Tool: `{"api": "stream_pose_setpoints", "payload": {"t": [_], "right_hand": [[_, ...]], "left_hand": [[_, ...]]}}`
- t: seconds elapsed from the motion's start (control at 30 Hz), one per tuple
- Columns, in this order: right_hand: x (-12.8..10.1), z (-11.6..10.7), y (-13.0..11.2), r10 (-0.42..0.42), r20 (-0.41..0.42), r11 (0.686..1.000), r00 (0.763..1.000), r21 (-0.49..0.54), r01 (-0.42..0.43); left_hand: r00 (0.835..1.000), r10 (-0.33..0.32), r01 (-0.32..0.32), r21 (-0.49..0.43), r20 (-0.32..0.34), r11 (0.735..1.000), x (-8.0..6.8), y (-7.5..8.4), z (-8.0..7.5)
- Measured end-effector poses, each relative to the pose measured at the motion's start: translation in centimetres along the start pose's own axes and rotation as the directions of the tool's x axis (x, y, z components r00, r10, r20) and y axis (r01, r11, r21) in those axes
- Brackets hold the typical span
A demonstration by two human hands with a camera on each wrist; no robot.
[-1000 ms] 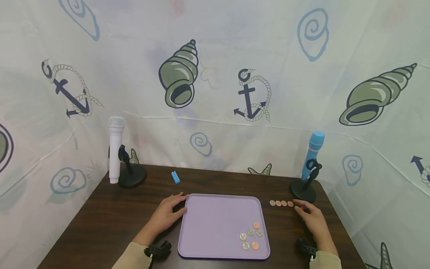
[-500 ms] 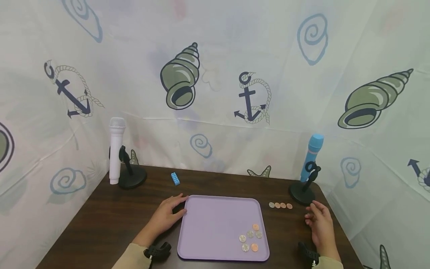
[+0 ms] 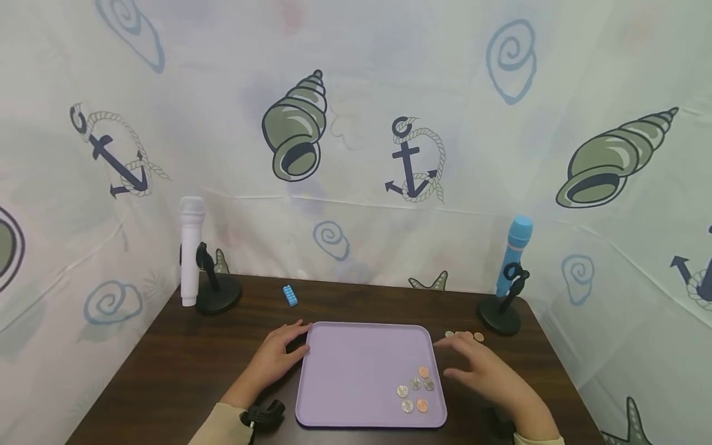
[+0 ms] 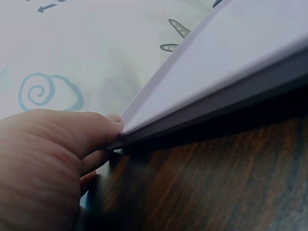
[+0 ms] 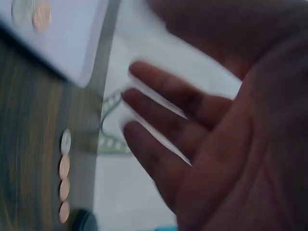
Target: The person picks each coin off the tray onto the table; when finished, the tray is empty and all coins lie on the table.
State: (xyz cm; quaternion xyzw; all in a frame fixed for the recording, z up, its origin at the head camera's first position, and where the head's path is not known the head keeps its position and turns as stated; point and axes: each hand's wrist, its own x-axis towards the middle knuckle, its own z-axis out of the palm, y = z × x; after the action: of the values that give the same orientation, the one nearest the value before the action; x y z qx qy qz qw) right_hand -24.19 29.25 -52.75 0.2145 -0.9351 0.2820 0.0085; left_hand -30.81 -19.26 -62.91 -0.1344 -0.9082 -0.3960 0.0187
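A lilac tray (image 3: 356, 364) lies flat on the dark wood table, with several silver and copper coins (image 3: 415, 384) at its lower right. My left hand (image 3: 278, 352) rests its fingers against the tray's left edge near the far corner; the left wrist view has the thumb (image 4: 103, 126) touching the rim. Past the tray's right edge, my right hand (image 3: 489, 374) hovers with spread fingers and holds nothing. Behind it, partly covered in the head view, is a row of coins; the right wrist view gives one silver coin (image 5: 66, 142) and three copper coins (image 5: 64, 189).
A white microphone (image 3: 191, 259) on a black stand (image 3: 219, 295) is at the back left. At the back right, a blue microphone (image 3: 514, 247) leans in another black stand (image 3: 500, 316). A small blue toy brick (image 3: 290, 295) lies behind the tray. Patterned cloth (image 3: 361, 154) hangs behind the table.
My right hand drew back right from the coin row, then swung left to the tray's right edge, now partly covering the row. My left hand and the tray's coins look the same.
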Motion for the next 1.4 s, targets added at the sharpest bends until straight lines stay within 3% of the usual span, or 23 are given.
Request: {"api": "stream_pose_setpoints", "payload": {"t": [0.07, 0.13, 0.23, 0.4, 0.63, 0.83, 1.07, 1.4], "right_hand": [[0.3, 0.7, -1.5, -0.083, 0.033, 0.988, 0.996, -0.124, 0.086], [0.8, 1.4, -2.5, -0.107, 0.063, 0.978, 0.992, -0.174, 0.116], [1.8, 2.7, -3.5, -0.115, 0.137, 0.979, 0.984, -0.149, 0.135], [2.7, 5.3, -3.7, -0.056, 0.23, 0.989, 0.972, -0.121, 0.085], [2.1, 7.4, -3.2, 0.018, 0.18, 0.985, 0.984, -0.171, 0.013], [2.1, 7.8, -3.5, 0.026, 0.15, 0.979, 0.988, -0.202, 0.005], [2.1, 8.0, -3.3, 0.148, 0.104, 0.956, 0.983, -0.269, -0.115], [2.2, 7.6, -3.1, 0.134, 0.117, 0.975, 0.984, -0.196, -0.109]], "left_hand": [[1.0, -0.005, 0.005, 0.004, 0.005, 1.0, 0.1, 0.0, -0.1], [1.0, -0.005, 0.005, 0.008, 0.009, 1.0, 0.1, 0.0, -0.3], [1.0, -0.002, 0.001, 0.013, 0.009, 1.0, 0.1, -0.2, -0.5], [1.0, 0.009, -0.009, 0.014, 0.001, 1.0, 0.1, -0.5, -0.4], [0.999, 0.039, -0.039, 0.023, 0.009, 0.999, 0.1, 0.0, -0.1], [1.0, 0.007, -0.007, 0.009, 0.008, 1.0, -0.1, 0.1, -0.1], [1.0, -0.003, 0.003, 0.001, 0.021, 1.0, 0.0, 0.0, -0.1], [1.0, -0.012, 0.012, 0.001, 0.011, 1.0, -0.1, 0.3, -0.1]]}}
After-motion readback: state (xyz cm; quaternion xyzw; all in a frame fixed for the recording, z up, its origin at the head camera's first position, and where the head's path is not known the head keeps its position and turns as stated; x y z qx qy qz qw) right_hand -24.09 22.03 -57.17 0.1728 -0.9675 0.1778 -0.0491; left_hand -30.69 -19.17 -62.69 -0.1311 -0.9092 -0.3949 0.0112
